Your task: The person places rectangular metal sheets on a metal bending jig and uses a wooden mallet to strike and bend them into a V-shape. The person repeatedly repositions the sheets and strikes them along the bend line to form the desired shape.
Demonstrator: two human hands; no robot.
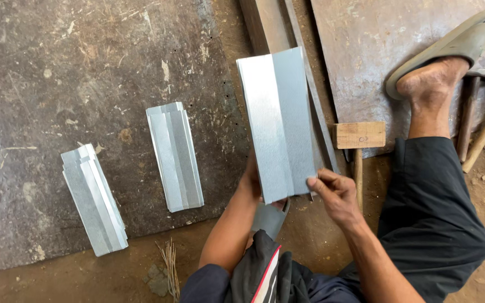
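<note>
A folded sheet-metal piece [279, 123], grey, matte and creased lengthwise, is held above the dirt floor, its long axis pointing away from the person. Its near edge is gripped by the left hand [252, 182] and pinched by the right hand [335, 193]. 2 stacks of similar folded pieces [94, 199] [175, 156] are laid on a scuffed dark metal plate [40, 84], beside a wooden mallet [358, 136].

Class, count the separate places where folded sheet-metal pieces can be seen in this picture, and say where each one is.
3. One folded sheet is held up in both hands; one stack lies on the dark slab at centre; another stack lies further left. Each stack nests several pieces, so some are hidden.
</note>
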